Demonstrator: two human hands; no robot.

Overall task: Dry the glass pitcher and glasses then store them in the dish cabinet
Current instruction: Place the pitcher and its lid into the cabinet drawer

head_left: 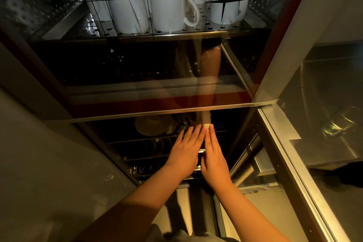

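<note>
Two hands are out in front, the left hand and the right hand, fingers straight, side by side. Up on the top shelf I count white mugs standing upside down: three full ones in the front row, more packed behind, at least seven showing, the rear ones cut off at the edge. Down below sits one pale stack of saucers; how many are in it I cannot tell. One glass door stands open on the right.

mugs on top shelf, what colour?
White mugs, clearest in the head view.
</note>
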